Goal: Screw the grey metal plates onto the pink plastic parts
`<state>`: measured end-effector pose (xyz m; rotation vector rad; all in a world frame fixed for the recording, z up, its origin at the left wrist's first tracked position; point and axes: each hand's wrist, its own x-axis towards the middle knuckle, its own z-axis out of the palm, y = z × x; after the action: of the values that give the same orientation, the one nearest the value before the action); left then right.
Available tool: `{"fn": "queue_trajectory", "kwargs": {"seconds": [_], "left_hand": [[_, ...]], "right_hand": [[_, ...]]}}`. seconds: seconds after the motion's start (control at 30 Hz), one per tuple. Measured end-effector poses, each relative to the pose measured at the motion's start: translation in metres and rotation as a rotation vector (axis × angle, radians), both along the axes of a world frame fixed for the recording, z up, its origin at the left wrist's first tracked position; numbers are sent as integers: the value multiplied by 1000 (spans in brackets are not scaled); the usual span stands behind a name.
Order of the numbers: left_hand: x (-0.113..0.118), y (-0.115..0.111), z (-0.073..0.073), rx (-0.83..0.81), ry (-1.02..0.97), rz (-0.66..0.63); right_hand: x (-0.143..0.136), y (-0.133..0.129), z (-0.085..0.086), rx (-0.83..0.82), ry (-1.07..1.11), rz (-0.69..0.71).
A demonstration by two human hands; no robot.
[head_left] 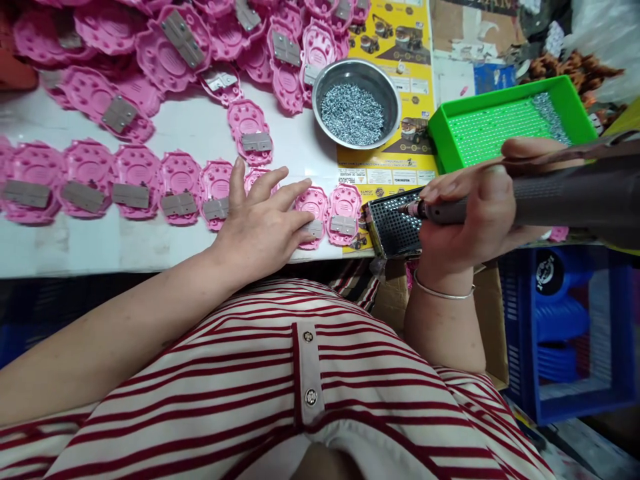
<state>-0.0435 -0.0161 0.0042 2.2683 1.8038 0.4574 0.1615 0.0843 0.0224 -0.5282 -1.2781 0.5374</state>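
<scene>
My left hand (263, 223) rests with spread fingers over the row of pink plastic parts, partly covering some of them. Each pink part (86, 175) in the row carries a grey plate. At the row's right end lies a pink part (344, 215) with screws showing in its plate. My right hand (475, 200) is wrapped round a dark power screwdriver (560, 193), held nearly level. Its tip is over a black perforated tray (397, 230) at the table's front edge.
A metal bowl of screws (353, 113) stands behind the row. A green basket (515, 113) with screws is at the right. More pink parts (175, 47) are heaped at the back left. A blue crate (585, 400) sits below the table, right.
</scene>
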Motion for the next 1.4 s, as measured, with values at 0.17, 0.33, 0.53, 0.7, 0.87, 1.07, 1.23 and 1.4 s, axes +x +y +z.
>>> {"fn": "queue_trajectory", "kwargs": {"seconds": [0.17, 0.33, 0.53, 0.7, 0.87, 1.07, 1.23, 1.4], "left_hand": [[1, 2, 6, -31, -4, 11], [2, 5, 6, -61, -15, 34], [1, 5, 0, -37, -35, 35], [2, 5, 1, -43, -38, 26], [2, 6, 3, -59, -47, 26], [2, 7, 3, -59, -42, 20], [1, 7, 2, -71, -40, 15], [1, 7, 3, -64, -46, 6]], "right_hand": [[-2, -6, 15, 40, 61, 92], [-22, -23, 24, 80, 34, 276], [-45, -35, 13, 70, -143, 293], [-53, -26, -5, 51, -99, 305], [-62, -26, -9, -17, -28, 327], [-64, -30, -14, -94, -9, 337], [-66, -27, -19, -101, -59, 274], [-67, -27, -18, -140, -64, 278]]}}
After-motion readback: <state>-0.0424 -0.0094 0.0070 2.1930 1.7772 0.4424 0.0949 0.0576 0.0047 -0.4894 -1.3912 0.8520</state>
